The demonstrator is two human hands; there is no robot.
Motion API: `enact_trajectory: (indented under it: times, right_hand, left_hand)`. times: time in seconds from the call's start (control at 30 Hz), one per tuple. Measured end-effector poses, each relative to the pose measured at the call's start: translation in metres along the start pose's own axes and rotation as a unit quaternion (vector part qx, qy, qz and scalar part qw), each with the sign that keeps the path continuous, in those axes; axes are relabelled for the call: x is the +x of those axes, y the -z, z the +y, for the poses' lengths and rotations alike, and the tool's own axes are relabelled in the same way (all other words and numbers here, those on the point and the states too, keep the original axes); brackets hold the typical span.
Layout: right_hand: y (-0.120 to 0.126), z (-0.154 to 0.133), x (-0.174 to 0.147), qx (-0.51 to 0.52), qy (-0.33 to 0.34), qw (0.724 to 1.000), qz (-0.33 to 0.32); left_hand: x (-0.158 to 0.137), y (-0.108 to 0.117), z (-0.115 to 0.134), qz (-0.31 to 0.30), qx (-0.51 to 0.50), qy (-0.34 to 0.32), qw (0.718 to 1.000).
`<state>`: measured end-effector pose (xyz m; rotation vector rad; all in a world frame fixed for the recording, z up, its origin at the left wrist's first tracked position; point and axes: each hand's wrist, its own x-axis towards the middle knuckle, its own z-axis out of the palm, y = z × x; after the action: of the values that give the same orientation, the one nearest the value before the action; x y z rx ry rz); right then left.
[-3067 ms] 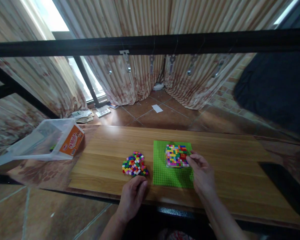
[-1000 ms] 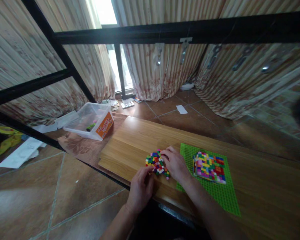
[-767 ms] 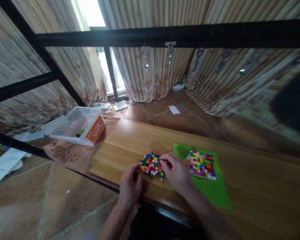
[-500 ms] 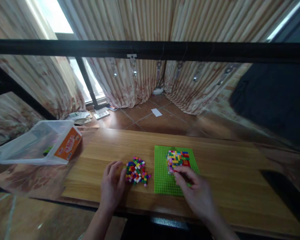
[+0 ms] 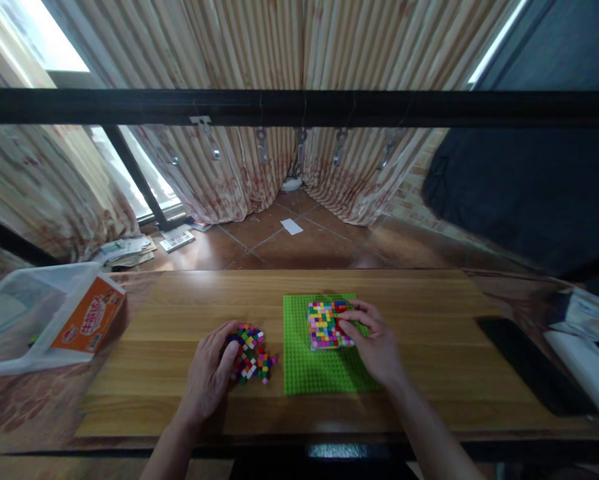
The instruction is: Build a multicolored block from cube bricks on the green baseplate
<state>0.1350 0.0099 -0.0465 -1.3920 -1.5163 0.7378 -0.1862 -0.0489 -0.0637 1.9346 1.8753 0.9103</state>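
A block of small multicoloured toy bricks point(image 5: 323, 327) stands on the green studded baseplate point(image 5: 309, 375). My right hand point(image 5: 374, 343) is at the block's right side, with thumb and forefinger closed together against its top near some red bricks. Whatever may be between those fingertips is too small to make out. To the left, a loose pile of small bricks point(image 5: 252, 357) lies on the wooden table. My left hand point(image 5: 209, 370) rests at that pile's left edge, thumb apart from the fingers and nothing visible in it; its fingertips partly cover some bricks.
A clear plastic bin point(image 5: 34, 363) with an orange label stands at the table's left. On the right lies a long black object point(image 5: 534, 363) beside a white item point(image 5: 584, 373). A black metal bar point(image 5: 299, 107) crosses beyond the table, before the curtains.
My right hand has gone from the front of the brick block to its right side. My left hand stays by the loose pile. The camera view has turned and levelled.
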Motion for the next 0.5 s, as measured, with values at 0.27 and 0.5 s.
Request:
enact_trajectory:
  times: [0.27,0.5]
  right_hand:
    - [-0.008,0.007,0.005,0.094,-0.052,0.994,-0.004]
    - [-0.017,0.005,0.006,0.26,-0.166,0.951,0.017]
  left_hand:
    - [-0.001,0.002,0.005,0.005,-0.031,0.028,0.999]
    - [-0.001,0.003,0.006,0.006,-0.038,0.034,0.999]
